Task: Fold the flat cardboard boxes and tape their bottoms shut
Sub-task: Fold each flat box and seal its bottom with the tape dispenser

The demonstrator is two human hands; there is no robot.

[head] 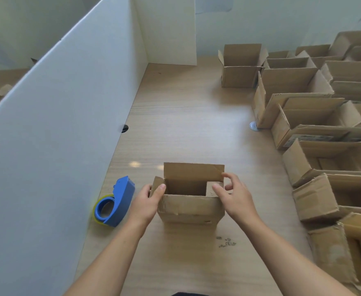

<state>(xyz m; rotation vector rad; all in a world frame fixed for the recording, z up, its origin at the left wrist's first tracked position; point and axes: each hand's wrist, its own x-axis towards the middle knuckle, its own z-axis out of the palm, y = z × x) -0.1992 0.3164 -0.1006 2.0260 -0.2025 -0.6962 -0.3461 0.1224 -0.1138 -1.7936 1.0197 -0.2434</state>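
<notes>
box [189, 207] upright on table [186, 124], centre toward near edge | left hand [148, 201] pinching left flap | right hand [234, 195] fingers spread, brushing right flap | risk: flap spring-back from loose right contact, skewed seam | tape dispenser [115, 202] left of box, unheld

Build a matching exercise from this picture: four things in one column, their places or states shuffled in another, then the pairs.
1. blue plastic tape dispenser
2. small brown cardboard box
3. left hand
4. white corrugated divider panel

A. grips the box's left side
B. lies on the wooden table
C. stands upright along the table's left
D. back flap standing up

Pairs: 1-B, 2-D, 3-A, 4-C.
</notes>
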